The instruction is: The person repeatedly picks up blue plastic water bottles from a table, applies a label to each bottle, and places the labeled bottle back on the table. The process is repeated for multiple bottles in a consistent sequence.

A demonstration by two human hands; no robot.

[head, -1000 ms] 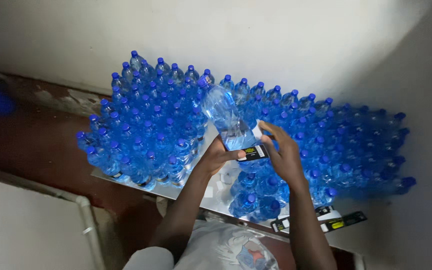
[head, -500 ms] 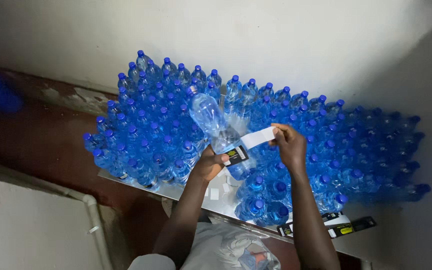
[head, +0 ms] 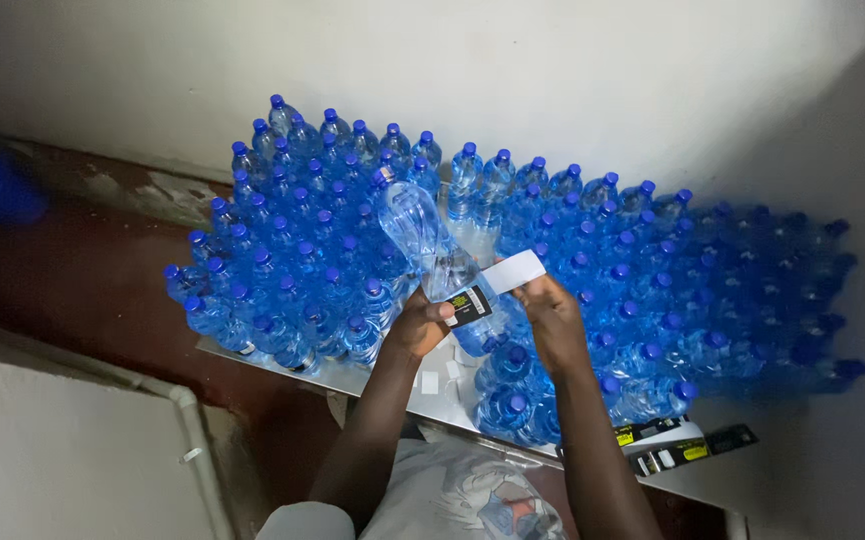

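Hands up over the bench, both busy on one clear bottle point(head: 431, 250). Left hand point(head: 419, 322) wrapped round the lower body, thumb pressed on the dark printed end of the label point(head: 470, 303). Right hand point(head: 555, 320) pinched on the white free end of that strip point(head: 513, 270), pulled out taut to the side. Bottle held tilted, blue cap point(head: 383, 178) pointed away and up-left, well above the packed rows.

Risks, as judged: strip laid crooked if the right-hand pull drifted off square; creased or stuck to itself if tension dropped; thin plastic dented under too firm a left-hand squeeze, and a slip then quite possible. Dropped bottle would have struck the caps below and toppled neighbours.

Outward: massed blue-capped bottles point(head: 293, 270) crowded left, behind and right, caps nearly touching, hardly a gap shown to set anything down. Small patch of bare metal bench point(head: 433, 385) just under the wrists, a few white scraps point(head: 430, 381) on it. More dark-and-yellow labels point(head: 668, 450) lay at the near right edge, within reach. Pale wall point(head: 553, 80) close behind; red-brown floor point(head: 73, 290) to the left.
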